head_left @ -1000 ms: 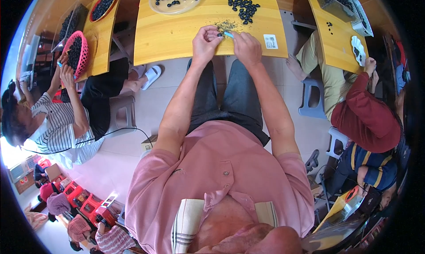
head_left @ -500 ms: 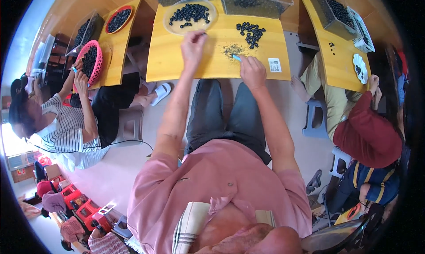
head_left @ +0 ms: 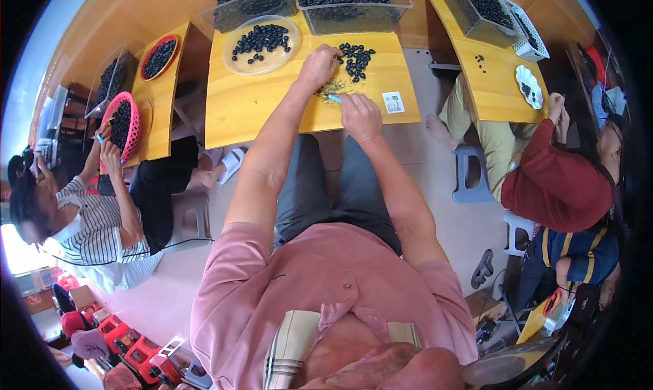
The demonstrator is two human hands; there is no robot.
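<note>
My left hand (head_left: 320, 67) reaches across the yellow table (head_left: 272, 118) to the left edge of a loose pile of small, round black pieces (head_left: 357, 62). Its fingers are bent and pressed together there; what lies between them, if anything, is hidden. My right hand (head_left: 360, 116) is closed around a small tool with a light blue handle (head_left: 333, 98), near the table's front edge. The tool's far end points left at a patch of brownish crumbs (head_left: 331, 88); its tip is too small to make out. A shallow round plate (head_left: 230, 58) with more black pieces stands to the left.
Clear bins (head_left: 354, 19) full of black pieces line the table's back. A white label (head_left: 393, 102) lies right of my right hand. People work at side tables: left with a pink basket (head_left: 133, 128), right with a white scalloped dish (head_left: 528, 87).
My left hand has moved right, from beside the round plate to the loose pile. My right hand keeps the blue tool over the crumbs. The whole view has shifted somewhat.
</note>
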